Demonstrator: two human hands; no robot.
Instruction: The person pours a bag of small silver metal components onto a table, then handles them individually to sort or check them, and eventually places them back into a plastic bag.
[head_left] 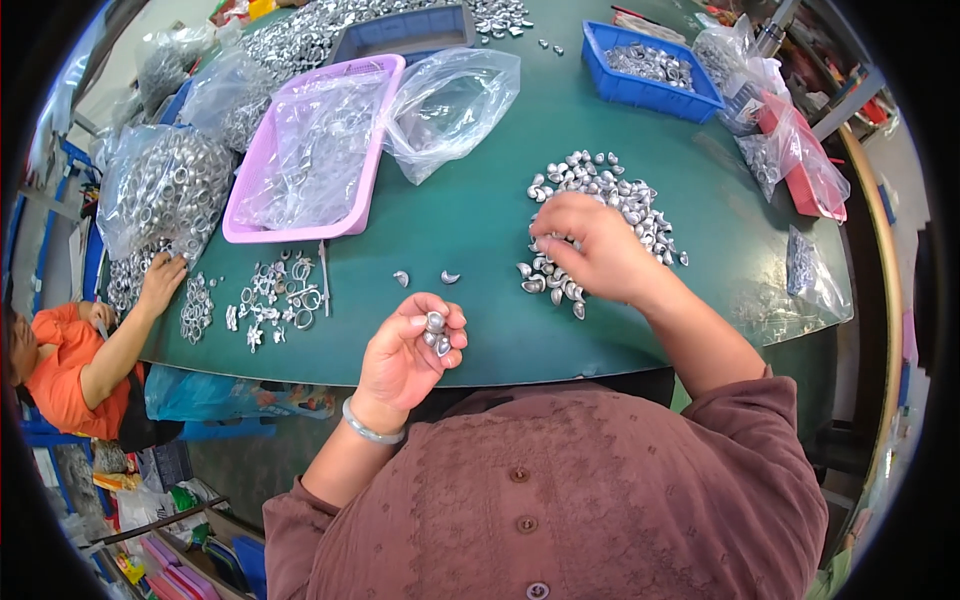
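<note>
My left hand [408,350] is palm up near the table's front edge, its fingers curled round a few small, shiny, rounded silver metal pieces [436,335]. A bangle circles that wrist. Over the left side of a pile of similar silver pieces [640,205] is my right hand [590,245], with thumb and fingers bent together at the pile. Whether a piece sits between those fingertips is hidden. Two loose curved pieces [450,277] lie on the green table beyond my left hand.
A pink basket [236,215] lined with clear plastic stands beyond my left hand, beside an open clear bag [465,95]. Ring-like metal parts [285,290] lie nearby. Blue bin [650,95] and red bin [812,185] are at right. A co-worker in orange [75,360] reaches in from the left.
</note>
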